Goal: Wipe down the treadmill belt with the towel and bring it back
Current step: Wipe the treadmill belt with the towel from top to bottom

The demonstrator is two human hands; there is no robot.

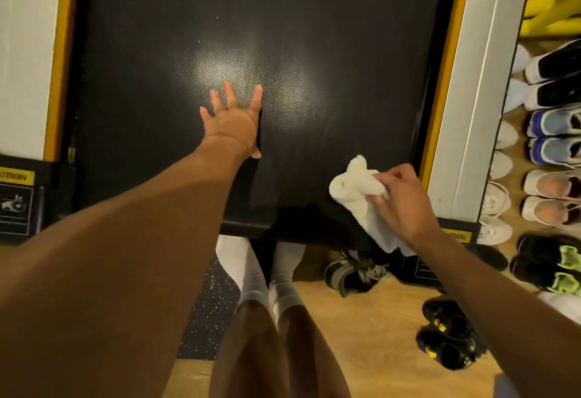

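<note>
Bunching under the right hand's fingers (377,198), the towel (355,190) touches the belt (314,36).

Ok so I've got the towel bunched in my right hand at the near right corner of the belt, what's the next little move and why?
Probably sweep the towel leftward along the near edge of the belt. The right hand holds it at the near right corner, so most of the belt lies to its left and beyond it. The left hand is spread flat mid-belt, so stop short of it or lift it.
</note>
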